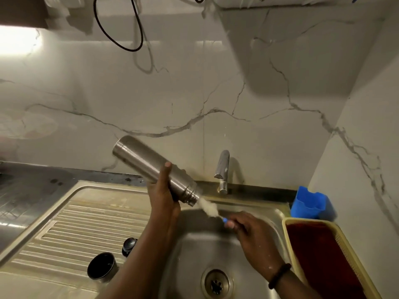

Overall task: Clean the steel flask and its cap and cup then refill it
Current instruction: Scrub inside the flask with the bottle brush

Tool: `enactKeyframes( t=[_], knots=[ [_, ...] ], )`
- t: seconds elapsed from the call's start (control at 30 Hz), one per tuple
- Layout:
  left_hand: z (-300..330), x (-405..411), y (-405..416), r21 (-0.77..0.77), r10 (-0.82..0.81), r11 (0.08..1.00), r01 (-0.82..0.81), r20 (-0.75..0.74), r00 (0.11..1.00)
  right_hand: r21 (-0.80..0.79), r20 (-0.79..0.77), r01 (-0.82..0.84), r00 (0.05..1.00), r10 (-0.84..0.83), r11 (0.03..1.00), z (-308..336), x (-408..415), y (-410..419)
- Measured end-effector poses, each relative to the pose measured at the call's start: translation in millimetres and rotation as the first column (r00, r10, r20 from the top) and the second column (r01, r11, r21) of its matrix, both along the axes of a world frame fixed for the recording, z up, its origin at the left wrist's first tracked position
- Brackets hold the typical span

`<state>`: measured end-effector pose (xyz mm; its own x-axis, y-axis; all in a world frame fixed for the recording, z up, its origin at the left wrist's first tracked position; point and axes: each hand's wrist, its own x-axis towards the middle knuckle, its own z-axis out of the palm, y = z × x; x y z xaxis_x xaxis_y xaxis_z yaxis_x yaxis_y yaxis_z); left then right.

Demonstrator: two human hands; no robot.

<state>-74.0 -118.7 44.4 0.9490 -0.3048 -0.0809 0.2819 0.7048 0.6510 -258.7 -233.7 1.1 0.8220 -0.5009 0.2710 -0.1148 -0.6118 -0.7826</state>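
My left hand grips the steel flask near its neck and holds it tilted over the sink, mouth pointing down to the right. My right hand holds a bottle brush by its blue handle; the white bristles sit just outside the flask's mouth. The flask's cup stands mouth up on the ribbed draining board. The black cap lies just behind the cup, beside my left forearm.
The steel sink basin with its drain lies below my hands. A tap stands at the back rim. A blue holder and a yellow basket sit to the right. A marble wall rises behind.
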Motion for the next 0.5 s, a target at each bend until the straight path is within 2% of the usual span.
enactKeyframes(
  t=[0.07, 0.1, 0.13, 0.17, 0.2, 0.23, 0.27, 0.33, 0.43, 0.5],
  knots=[
    [6, 4, 5, 0.073, -0.091, 0.994, 0.085, 0.076, 0.993, 0.349, -0.098, -0.133, 0.979, 0.178, 0.928, 11, -3, 1],
    [9, 6, 7, 0.082, -0.124, 0.99, 0.117, 0.091, 0.988, 0.422, -0.123, -0.149, 0.968, 0.22, 0.894, 14, -5, -2],
    [12, 8, 9, 0.073, -0.135, 0.989, 0.128, 0.1, 0.986, 0.387, -0.128, -0.153, 0.968, 0.217, 0.91, 16, -6, -6],
    [13, 10, 10, 0.048, -0.121, 0.992, 0.117, 0.103, 0.987, 0.236, -0.125, -0.131, 0.979, 0.164, 0.963, 18, -5, -9],
    [12, 8, 8, 0.02, -0.101, 0.995, 0.099, 0.104, 0.989, 0.017, -0.108, -0.086, 0.99, 0.087, 0.996, 15, -4, -13],
    [9, 4, 4, 0.009, -0.089, 0.996, 0.089, 0.095, 0.991, -0.147, -0.061, -0.043, 0.998, 0.034, 0.988, 15, -1, -11],
    [6, -3, 0, 0.017, -0.102, 0.995, 0.101, 0.075, 0.992, -0.215, -0.02, -0.02, 1.0, 0.016, 0.976, 18, 4, -5],
    [-2, -19, -9, 0.053, -0.192, 0.98, 0.191, 0.01, 0.981, -0.157, -0.037, -0.031, 0.999, 0.025, 0.987, 21, 13, 7],
    [-6, -18, -7, 0.047, -0.234, 0.971, 0.233, 0.013, 0.972, 0.16, -0.166, -0.08, 0.98, 0.107, 0.984, 17, 3, 1],
    [-6, -7, -1, 0.058, -0.202, 0.978, 0.199, 0.035, 0.979, 0.185, -0.207, -0.063, 0.973, 0.101, 0.981, 7, -11, -8]
  ],
)
